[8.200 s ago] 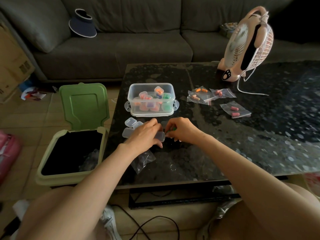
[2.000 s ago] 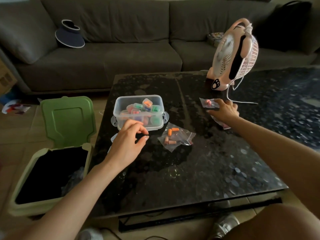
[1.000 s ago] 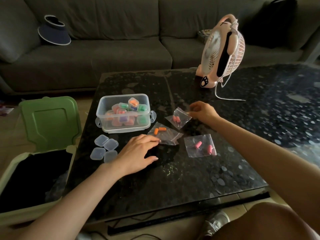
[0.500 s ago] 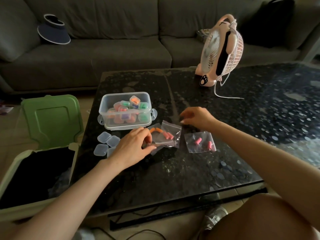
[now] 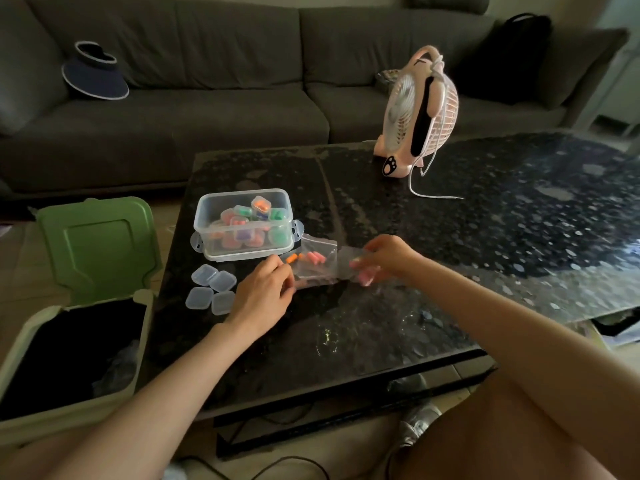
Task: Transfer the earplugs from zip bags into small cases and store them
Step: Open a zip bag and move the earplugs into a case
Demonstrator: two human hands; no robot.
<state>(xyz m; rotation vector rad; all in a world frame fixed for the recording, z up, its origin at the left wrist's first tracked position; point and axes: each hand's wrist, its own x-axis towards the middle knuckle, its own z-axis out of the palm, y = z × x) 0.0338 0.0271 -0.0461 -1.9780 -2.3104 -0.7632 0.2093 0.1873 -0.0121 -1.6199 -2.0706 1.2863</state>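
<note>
A pile of clear zip bags [image 5: 317, 261] with orange and pink earplugs lies on the dark table [image 5: 485, 244], just in front of a clear storage box [image 5: 244, 223] of filled small cases. My left hand [image 5: 261, 294] pinches the left edge of the pile. My right hand [image 5: 388, 256] grips another zip bag with pink earplugs [image 5: 365, 275] at the pile's right side. Several empty clear cases [image 5: 211, 289] lie left of my left hand.
A pink desk fan [image 5: 420, 112] with its white cord stands at the table's back. An open green-lidded bin [image 5: 72, 327] sits on the floor to the left. A grey sofa [image 5: 207, 98] with a dark visor hat [image 5: 95, 76] runs behind.
My right hand has picked up the pink-earplug bag and brought it against the other bags. My left hand has slid right onto the pile's edge.
</note>
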